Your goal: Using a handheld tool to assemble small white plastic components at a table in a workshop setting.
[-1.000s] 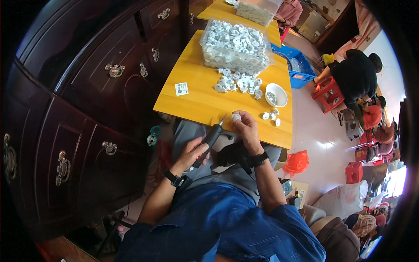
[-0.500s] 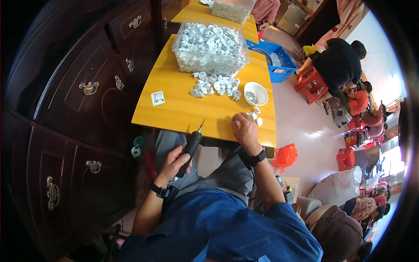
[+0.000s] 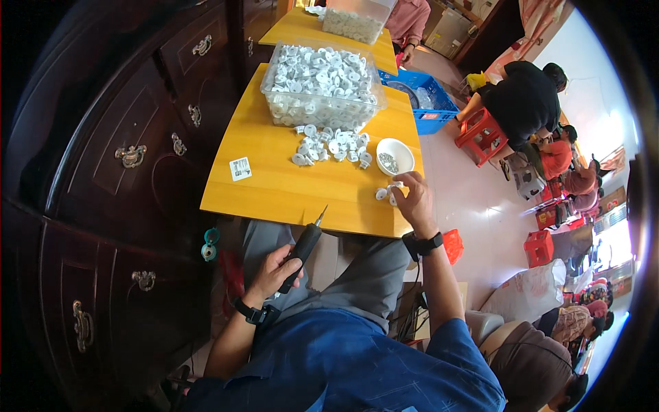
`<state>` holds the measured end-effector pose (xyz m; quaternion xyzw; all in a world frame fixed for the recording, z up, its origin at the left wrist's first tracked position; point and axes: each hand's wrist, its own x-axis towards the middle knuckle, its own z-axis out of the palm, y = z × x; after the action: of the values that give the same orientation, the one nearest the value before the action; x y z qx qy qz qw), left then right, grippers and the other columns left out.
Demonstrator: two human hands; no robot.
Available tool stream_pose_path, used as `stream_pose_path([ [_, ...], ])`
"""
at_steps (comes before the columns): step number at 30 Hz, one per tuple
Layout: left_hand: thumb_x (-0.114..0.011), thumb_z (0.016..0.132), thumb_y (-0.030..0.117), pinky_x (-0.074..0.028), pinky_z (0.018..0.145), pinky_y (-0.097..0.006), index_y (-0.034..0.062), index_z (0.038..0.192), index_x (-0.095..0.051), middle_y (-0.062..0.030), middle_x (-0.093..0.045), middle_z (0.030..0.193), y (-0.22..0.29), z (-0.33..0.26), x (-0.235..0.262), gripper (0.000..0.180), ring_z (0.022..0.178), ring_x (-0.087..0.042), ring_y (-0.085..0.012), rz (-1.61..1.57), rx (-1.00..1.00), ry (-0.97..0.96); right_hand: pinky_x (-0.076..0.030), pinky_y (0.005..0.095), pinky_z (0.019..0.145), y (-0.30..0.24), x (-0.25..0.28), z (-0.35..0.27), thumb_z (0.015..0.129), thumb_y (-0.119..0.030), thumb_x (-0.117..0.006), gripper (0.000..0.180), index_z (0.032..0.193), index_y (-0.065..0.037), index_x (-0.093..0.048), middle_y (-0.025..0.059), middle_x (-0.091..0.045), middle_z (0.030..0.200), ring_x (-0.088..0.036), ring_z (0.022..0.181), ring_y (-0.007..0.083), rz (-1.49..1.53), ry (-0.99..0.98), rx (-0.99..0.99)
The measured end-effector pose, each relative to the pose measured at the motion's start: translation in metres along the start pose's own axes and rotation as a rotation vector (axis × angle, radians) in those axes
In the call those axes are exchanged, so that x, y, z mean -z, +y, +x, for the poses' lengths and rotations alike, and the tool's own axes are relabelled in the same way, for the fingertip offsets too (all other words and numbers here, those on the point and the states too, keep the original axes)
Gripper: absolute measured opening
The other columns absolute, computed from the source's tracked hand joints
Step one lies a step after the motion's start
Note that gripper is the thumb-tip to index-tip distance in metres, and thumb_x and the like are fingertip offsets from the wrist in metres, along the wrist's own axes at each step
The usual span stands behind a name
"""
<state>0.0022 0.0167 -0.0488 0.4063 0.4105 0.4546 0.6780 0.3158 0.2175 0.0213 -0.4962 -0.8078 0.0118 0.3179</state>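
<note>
My left hand (image 3: 276, 273) is wrapped round a black electric screwdriver (image 3: 303, 248), its thin bit pointing up toward the table's front edge. Over the table's right side, my right hand (image 3: 416, 203) has its fingers curved and thumb and forefinger apart, just below a white bowl (image 3: 395, 155) with small metal pieces (image 3: 388, 163) in it. Beside its fingertips lie a few white plastic parts (image 3: 382, 194), partly hidden by the hand. A loose heap of similar white parts (image 3: 332, 145) lies left of the bowl. Behind it stands a clear plastic bin (image 3: 322, 110) heaped with more.
The yellow table (image 3: 274, 196) bears a small white label card (image 3: 240, 169) at left. Dark wooden drawers (image 3: 120, 158) line the left side. A blue crate (image 3: 436, 117) and a red stool (image 3: 482, 137) with a seated person stand at right. Several other people sit farther off.
My right hand has moved right from the table's front edge, its closed fingers opening out near the bowl. The screwdriver stays in my left hand. The whole view has shifted slightly.
</note>
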Motion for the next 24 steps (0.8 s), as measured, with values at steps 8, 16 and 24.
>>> stream_pose_path([
  [8,-0.06,0.099,0.027,-0.051,0.058,-0.026,0.0029,0.111,-0.056,-0.004,-0.061,0.078,-0.001,-0.001,0.004,0.027,0.062,-0.06,-0.0103,-0.029,-0.015,-0.012,-0.054,0.0447,0.073,0.04,-0.016,0.068,0.082,-0.016,-0.064,0.012,0.086,-0.008,-0.071,0.0158,-0.07,0.087,-0.068,0.083,0.0353,-0.14,-0.181,-0.042],
  [16,-0.049,0.097,0.016,-0.048,0.051,-0.026,0.0049,0.104,-0.054,-0.0056,-0.06,0.075,0.014,-0.006,-0.015,0.014,0.056,-0.057,-0.0128,0.007,0.078,0.216,-0.056,0.039,0.073,0.054,-0.078,0.088,0.084,-0.029,-0.065,0.021,0.088,-0.01,-0.075,0.0104,-0.073,0.093,-0.071,0.086,0.0249,-0.409,-0.375,-0.227],
  [24,-0.052,0.095,0.031,-0.049,0.05,-0.026,0.0039,0.108,-0.053,-0.0064,-0.058,0.07,0.0,0.008,-0.005,0.03,0.051,-0.056,-0.0139,0.076,-0.002,0.138,-0.056,0.0401,0.077,0.044,-0.068,0.087,0.082,-0.025,-0.067,0.023,0.093,-0.007,-0.075,0.0157,-0.073,0.096,-0.072,0.09,0.0293,-0.308,-0.455,-0.264],
])
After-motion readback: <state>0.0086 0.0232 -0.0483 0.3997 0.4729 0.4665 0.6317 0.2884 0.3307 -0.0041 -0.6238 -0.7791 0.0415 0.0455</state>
